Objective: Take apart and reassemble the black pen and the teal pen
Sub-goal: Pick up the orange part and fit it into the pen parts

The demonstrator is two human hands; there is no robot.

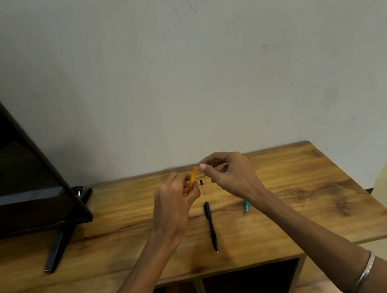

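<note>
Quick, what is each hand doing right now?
Left hand: closed on a translucent orange plastic pen barrel.
Right hand: fingers pinching the barrel's top end.

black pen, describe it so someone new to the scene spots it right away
On the wooden table, look right of the TV, in the gap between the person's two forearms. The black pen lies there lengthwise, tip toward the near edge. It is whole and dark, unlike the teal pen half hidden under the right arm.
</note>
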